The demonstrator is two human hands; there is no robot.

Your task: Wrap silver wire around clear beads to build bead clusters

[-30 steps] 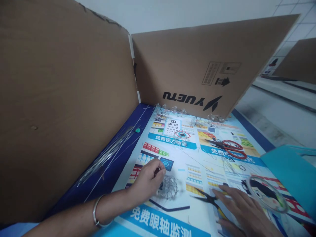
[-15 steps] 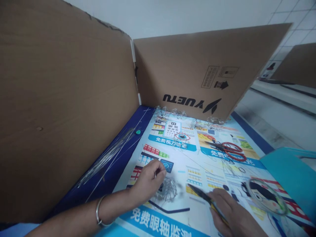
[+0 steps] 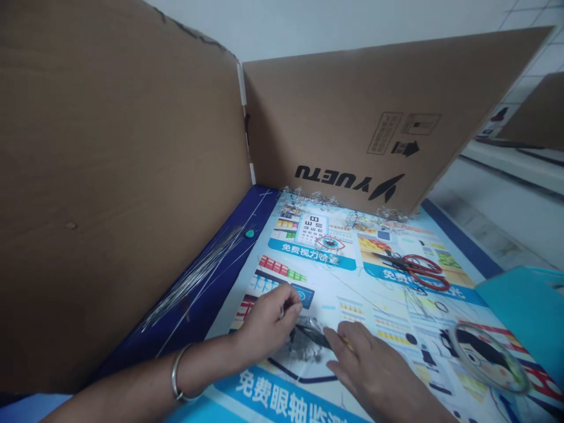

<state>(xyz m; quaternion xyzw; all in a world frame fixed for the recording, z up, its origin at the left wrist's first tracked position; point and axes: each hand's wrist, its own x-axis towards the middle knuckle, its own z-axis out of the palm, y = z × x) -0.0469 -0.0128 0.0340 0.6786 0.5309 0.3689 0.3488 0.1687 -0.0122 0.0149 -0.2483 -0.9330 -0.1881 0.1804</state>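
Note:
My left hand (image 3: 271,320), with a silver bangle on its wrist, is closed in a pinch at the edge of a tangled piece of thin silver wire (image 3: 304,351). My right hand (image 3: 365,364) grips dark-jawed pliers (image 3: 314,336) with yellow on the handle. Their jaws point left and reach the wire piece, close to my left fingertips. Whether the tips are clamped on a strand cannot be made out.
Straight wires (image 3: 194,285) lie at left on the blue cloth, by a small green lump (image 3: 249,233). Red-handled scissors (image 3: 425,271) and a roll of clear tape (image 3: 489,359) lie on the printed sheet. Wire pieces (image 3: 315,198) line the base of a cardboard panel (image 3: 335,117).
My right hand has moved left with the pliers, bringing their jaws from open space to the wire piece. My left hand keeps its pinch in about the same place.

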